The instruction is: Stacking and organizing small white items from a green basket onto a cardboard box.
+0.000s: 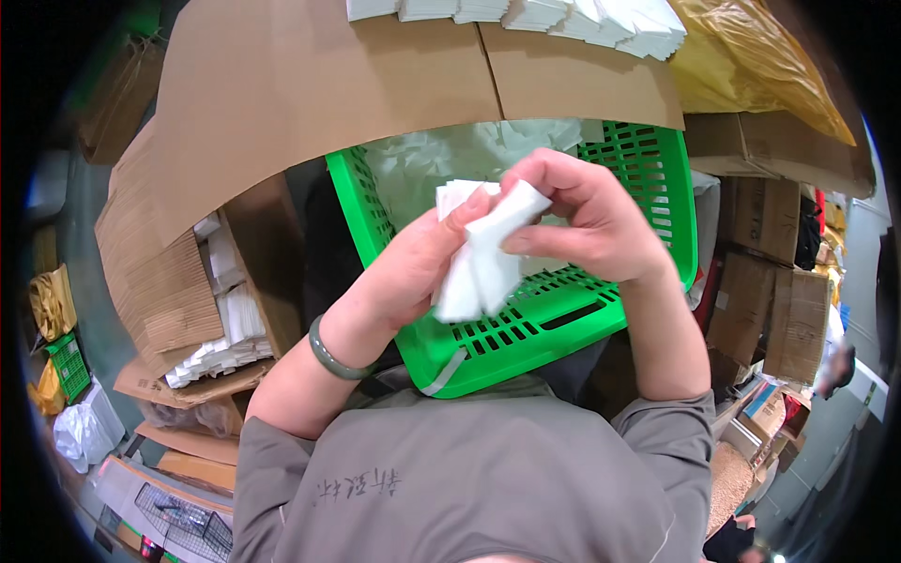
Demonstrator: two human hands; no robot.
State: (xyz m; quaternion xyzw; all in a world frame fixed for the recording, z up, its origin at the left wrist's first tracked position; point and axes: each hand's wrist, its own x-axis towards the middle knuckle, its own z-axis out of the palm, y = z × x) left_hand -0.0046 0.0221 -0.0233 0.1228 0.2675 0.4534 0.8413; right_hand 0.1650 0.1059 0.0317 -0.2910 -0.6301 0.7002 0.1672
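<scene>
Both hands meet over a green plastic basket (439,377) at my lap. My left hand (413,267), with a dark bangle (333,355) on its wrist, is closed around a small bunch of white folded paper pieces (455,291), the thumb on top. From the right, my right hand (596,220) pinches the upper end of one white paper piece (511,211) between thumb and fingers. The lower ends hang down and are slightly blurred. Many loose whitish pieces (413,159) lie in the basket below; my hands hide part of them.
A cardboard-covered surface (394,75) borders the basket's far side, with rows of white paper stacks (544,14) along its back. An open carton (272,244) of white stacks stands left. Yellow plastic (751,66) lies far right; brown cartons (765,216) are piled right.
</scene>
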